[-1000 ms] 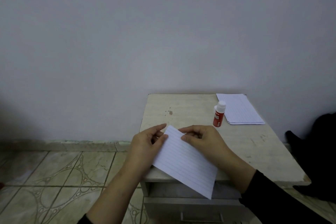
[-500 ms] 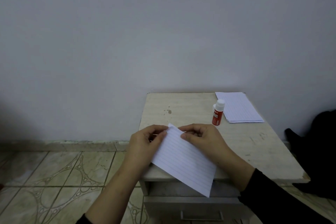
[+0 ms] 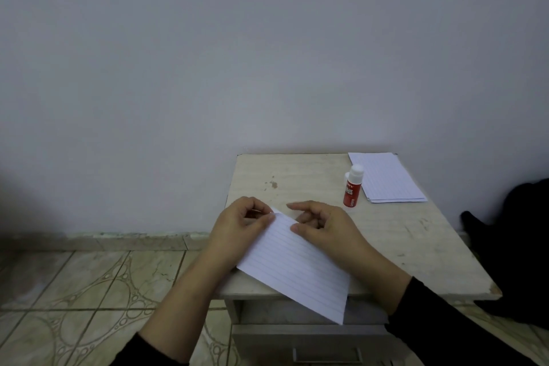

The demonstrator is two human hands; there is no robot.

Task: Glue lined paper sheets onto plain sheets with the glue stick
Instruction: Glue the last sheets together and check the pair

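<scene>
A lined paper sheet (image 3: pixel 297 267) lies slanted over the front edge of the small table (image 3: pixel 410 235), its lower corner hanging past the edge. My left hand (image 3: pixel 240 226) pinches its top left corner between thumb and curled fingers. My right hand (image 3: pixel 323 226) pinches the top edge beside it, thumb on the lined face. A red glue stick (image 3: pixel 352 186) with a white cap stands upright behind my right hand. A stack of lined sheets (image 3: pixel 386 177) lies at the back right corner. No plain sheet shows apart from what the paper may hide.
The table stands against a pale wall, with a drawer (image 3: pixel 312 345) below its top. Patterned floor tiles (image 3: pixel 74 291) spread to the left. A black object (image 3: pixel 517 232) sits to the right of the table.
Both hands have curled tighter on the sheet's top edge. The sheet has shifted slightly; the glue stick and the stack stay put.
</scene>
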